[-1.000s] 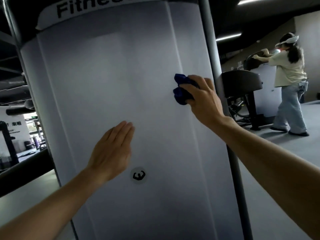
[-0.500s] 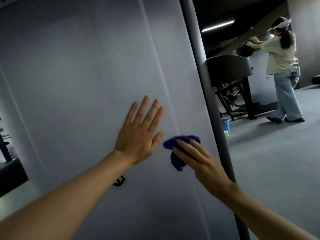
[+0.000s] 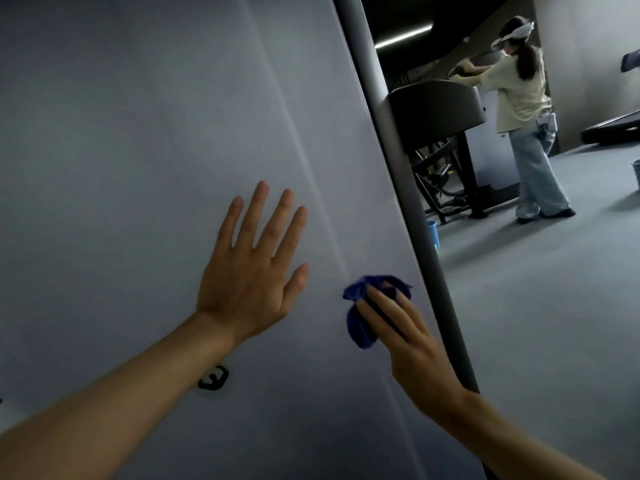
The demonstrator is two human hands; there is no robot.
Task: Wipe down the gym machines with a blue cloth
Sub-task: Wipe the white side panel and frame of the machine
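A tall white panel of a gym machine (image 3: 138,133) fills the left and middle of the view. My left hand (image 3: 252,275) rests flat on it with fingers spread. To its right, my right hand (image 3: 408,344) presses a crumpled blue cloth (image 3: 360,317) against the panel with straight fingers, close to the panel's right edge. The cloth bunches out above and left of my fingers. A small black logo (image 3: 213,377) sits on the panel just under my left wrist.
A grey upright post (image 3: 391,168) runs along the panel's right edge. Behind it stand a dark machine (image 3: 440,109) and a blue bucket (image 3: 433,233) on the grey floor. Another person (image 3: 526,126) works at a machine at the back right. A second bucket (image 3: 636,173) shows at the right edge.
My right hand has swept the cloth down the panel from upper right to beside my left hand. My left hand now lies flat with spread fingers. The view shifted lower and nearer.
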